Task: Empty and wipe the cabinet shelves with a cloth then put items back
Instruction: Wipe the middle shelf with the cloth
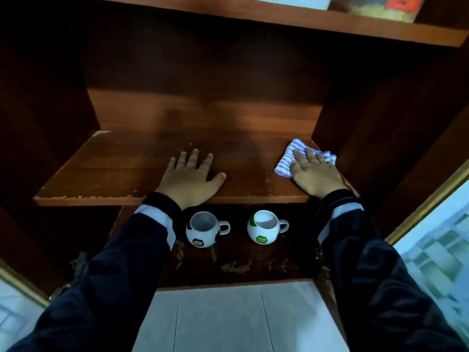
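Note:
A brown wooden cabinet shelf (114,168) runs across the middle of the view, with nothing on it but my hands and a cloth. My left hand (189,177) rests flat on its front middle, fingers spread. My right hand (313,174) presses flat, fingers straight, on a blue-and-white striped cloth (286,161) at the shelf's right end. On the darker shelf below stand two round white mugs: one with black football patches (203,231) on the left, one with green patches (264,229) to its right.
The shelf above (279,21) carries a white container (294,0) and a colourful box (385,6) at the top right. Cabinet side walls close in on both sides. An open glass door (431,237) stands at the right. Grey floor tiles (228,318) lie below.

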Available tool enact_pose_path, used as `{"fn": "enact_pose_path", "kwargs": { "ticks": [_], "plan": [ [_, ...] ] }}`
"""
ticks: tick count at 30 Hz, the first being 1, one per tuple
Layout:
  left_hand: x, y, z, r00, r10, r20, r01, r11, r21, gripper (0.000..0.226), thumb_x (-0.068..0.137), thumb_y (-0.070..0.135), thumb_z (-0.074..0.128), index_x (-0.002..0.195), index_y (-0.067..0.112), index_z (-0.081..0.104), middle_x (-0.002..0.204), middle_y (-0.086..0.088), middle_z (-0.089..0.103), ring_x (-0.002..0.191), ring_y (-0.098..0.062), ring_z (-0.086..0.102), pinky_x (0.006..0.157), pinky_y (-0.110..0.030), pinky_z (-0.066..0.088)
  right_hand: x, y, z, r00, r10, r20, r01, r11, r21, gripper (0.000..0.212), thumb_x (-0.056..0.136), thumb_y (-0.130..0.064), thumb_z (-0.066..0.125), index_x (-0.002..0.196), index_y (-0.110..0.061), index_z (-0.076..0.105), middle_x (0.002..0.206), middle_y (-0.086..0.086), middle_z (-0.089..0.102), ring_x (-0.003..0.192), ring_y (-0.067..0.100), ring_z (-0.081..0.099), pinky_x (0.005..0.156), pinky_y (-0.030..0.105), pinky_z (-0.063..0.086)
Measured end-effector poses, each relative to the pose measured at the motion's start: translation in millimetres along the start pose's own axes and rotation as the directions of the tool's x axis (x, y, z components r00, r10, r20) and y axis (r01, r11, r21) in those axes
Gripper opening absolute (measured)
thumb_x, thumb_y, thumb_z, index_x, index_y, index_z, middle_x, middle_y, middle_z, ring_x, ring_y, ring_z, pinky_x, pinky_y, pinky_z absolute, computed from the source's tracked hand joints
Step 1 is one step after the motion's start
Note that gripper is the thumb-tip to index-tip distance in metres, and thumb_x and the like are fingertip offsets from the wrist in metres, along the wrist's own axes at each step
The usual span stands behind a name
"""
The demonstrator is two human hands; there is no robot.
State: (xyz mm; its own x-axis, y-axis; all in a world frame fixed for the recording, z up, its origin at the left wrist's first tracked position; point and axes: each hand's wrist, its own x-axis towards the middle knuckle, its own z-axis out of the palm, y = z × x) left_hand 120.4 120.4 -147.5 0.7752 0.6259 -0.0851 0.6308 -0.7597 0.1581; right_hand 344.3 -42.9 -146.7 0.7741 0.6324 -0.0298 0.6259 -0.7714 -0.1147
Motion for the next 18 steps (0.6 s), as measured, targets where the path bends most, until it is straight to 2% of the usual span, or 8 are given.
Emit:
{"fn": "enact_pose_path", "kwargs": {
  "ticks": [12, 18],
  "plan": [
    [7, 1, 8, 0.998, 0.005, -0.064, -0.006, 1.0, -0.016, 0.07, 0.097, 0.068, 0.018, 0.157, 0.037, 0.0, 0.166, 0.002, -0.009, 0.152, -0.025, -0.007, 0.122, -0.042, -0.005, 50, -32, -5, 0.998, -0.012, 0.054, 0.011, 1.0, 0.01, 0.056, 0.103, -0.045, 0.015, 0.156, -0.03, 0.005, 0.164, 0.0, -0.004, 0.15, 0.025, -0.004, 0.121, 0.044, -0.002],
    [10, 2, 8, 0.994, -0.016, -0.11, 0.005, 0.995, -0.103, 0.059, 0.103, 0.052, 0.019, 0.158, 0.035, 0.01, 0.167, 0.003, 0.0, 0.153, -0.022, -0.003, 0.123, -0.043, -0.004, 51, -79, -1, 0.99, -0.126, 0.068, 0.125, 0.992, 0.023, 0.057, 0.102, -0.044, 0.017, 0.156, -0.031, 0.006, 0.164, 0.0, -0.004, 0.15, 0.026, -0.004, 0.121, 0.045, -0.001]
  ]
}}
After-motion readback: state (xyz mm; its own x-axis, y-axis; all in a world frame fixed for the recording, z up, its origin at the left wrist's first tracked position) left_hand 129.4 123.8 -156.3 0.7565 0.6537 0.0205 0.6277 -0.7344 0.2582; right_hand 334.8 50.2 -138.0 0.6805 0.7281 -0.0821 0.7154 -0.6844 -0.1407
